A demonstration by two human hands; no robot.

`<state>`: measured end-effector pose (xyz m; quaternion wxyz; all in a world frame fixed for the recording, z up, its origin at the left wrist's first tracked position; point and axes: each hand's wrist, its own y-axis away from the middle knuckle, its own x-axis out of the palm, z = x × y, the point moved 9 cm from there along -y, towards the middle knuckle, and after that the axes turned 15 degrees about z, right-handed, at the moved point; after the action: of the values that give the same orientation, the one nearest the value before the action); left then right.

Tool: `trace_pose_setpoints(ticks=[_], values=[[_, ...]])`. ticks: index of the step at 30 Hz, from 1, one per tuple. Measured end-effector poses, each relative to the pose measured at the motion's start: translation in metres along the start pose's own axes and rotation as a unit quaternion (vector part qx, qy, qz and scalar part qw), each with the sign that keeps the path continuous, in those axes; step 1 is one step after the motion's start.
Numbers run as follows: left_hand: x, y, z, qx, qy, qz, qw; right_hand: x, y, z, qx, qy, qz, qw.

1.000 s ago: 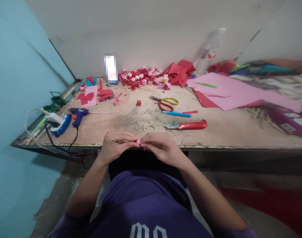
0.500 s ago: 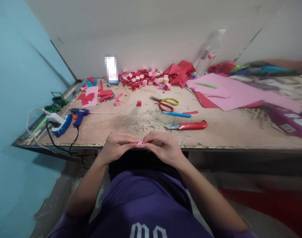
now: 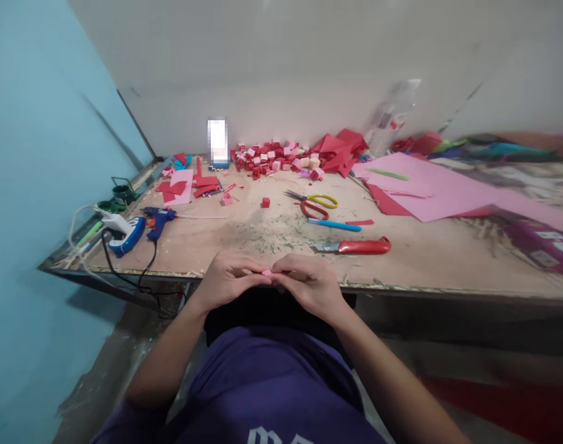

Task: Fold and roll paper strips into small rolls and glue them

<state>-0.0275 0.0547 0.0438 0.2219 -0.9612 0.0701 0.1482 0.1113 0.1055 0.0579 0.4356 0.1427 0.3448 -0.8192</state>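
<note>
My left hand [image 3: 229, 282] and my right hand [image 3: 306, 285] meet at the near edge of the wooden table [image 3: 447, 259], above my lap. Both are closed, pinching a tiny pink paper piece [image 3: 266, 272] between their fingertips. Just beyond my hands the table is strewn with green and pale scraps [image 3: 267, 231]. A red-handled utility knife [image 3: 357, 246] lies a little to the right of my right hand.
Scissors with yellow and red handles [image 3: 316, 204] and a blue pen [image 3: 334, 225] lie mid-table. A blue glue gun [image 3: 158, 217] with cords sits at the left. Small red and pink cubes [image 3: 274, 158] pile up by the wall. Pink paper sheets [image 3: 429, 185] cover the right.
My hands stay together on the pink piece and keep working it. The view has shifted slightly down and to the right.
</note>
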Motion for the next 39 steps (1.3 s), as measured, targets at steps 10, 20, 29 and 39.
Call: trace_pose_setpoints(ticks=[10, 20, 29, 39], values=[[-0.005, 0.002, -0.007, 0.038, -0.108, -0.061, 0.992, 0.000, 0.004, 0.002, 0.031, 0.065, -0.067, 0.995], [-0.016, 0.014, -0.007, 0.057, -0.127, -0.157, 0.978, 0.028, 0.017, 0.015, -0.013, 0.081, -0.224, 0.971], [-0.014, 0.016, -0.011, 0.077, -0.172, -0.190, 0.964, 0.034, 0.018, 0.009, -0.013, 0.046, -0.186, 0.981], [-0.014, 0.018, -0.014, 0.080, -0.190, -0.201, 0.958, 0.040, 0.014, 0.002, 0.009, -0.042, -0.160, 0.986]])
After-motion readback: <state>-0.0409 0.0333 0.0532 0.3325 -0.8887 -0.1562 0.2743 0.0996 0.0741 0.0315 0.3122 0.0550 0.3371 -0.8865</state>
